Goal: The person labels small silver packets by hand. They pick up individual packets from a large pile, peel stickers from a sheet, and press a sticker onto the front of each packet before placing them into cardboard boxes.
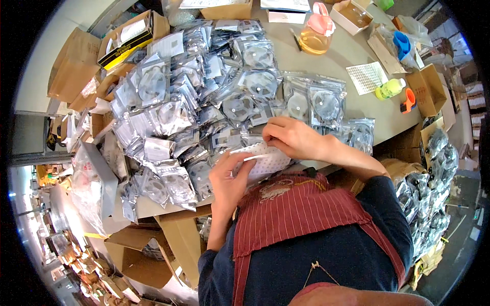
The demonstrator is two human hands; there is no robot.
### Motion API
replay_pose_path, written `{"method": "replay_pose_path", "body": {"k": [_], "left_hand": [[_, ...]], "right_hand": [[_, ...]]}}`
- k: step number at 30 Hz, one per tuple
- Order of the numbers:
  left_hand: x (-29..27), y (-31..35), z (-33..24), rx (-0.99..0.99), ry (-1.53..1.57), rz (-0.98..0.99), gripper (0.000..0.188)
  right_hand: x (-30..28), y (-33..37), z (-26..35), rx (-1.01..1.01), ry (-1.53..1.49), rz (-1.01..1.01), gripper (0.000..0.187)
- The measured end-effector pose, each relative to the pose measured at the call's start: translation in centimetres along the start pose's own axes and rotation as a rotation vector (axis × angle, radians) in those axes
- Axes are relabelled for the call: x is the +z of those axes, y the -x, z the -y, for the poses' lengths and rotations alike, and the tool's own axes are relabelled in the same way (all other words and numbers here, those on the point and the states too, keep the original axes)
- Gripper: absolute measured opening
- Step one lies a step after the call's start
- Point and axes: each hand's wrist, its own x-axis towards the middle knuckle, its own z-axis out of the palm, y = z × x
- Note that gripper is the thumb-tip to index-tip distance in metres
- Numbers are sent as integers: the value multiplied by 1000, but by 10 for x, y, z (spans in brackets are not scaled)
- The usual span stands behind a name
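Clearly, both hands are working close together in front of the chest of the person, at the near edge of the table (357,51). The left hand (228,176) comes up from below, with its forearm almost vertical and its wrist above the apron (301,217), which is dark red with thin pale stripes. Its thumb and index finger are clamped on the left end of a white sheet (269,164), printed with rows of small marks. The right hand (295,136) arrives from the right side, the elbow bent outward and the forearm slanting to the upper left. Its fingers are curled and gathered at the upper edge of the sheet; their tips are partly covered, so I cannot tell if they pinch it. The hands are near each other but do not touch

As for the sheet, it lies between the two hands, tilted, to the right of the left thumb and just below the right fingers. Beyond it, many silver bags (259,84) with round pale parts are spread in a large heap. Farther to the right, another printed sheet (366,78) rests flat, just beside a yellow-green bottle (390,88), and a pink-topped jug (315,42) with amber liquid stands near the far side
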Motion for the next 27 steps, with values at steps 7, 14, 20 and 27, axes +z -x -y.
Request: {"method": "replay_pose_path", "body": {"k": [7,14,20,27], "left_hand": [[-7,-13,30,-295,191,-53,16],[-23,-23,66,-452,390,-172,20],[-30,-30,74,-537,430,-237,20],[-41,-21,84,-558,494,-334,20]], "right_hand": [[0,-27,-22,-76,3,83,11],[-67,-115,-190,375,100,14,13],[-54,-140,-275,449,441,130,17],[-41,-132,-209,446,495,122,19]]}}
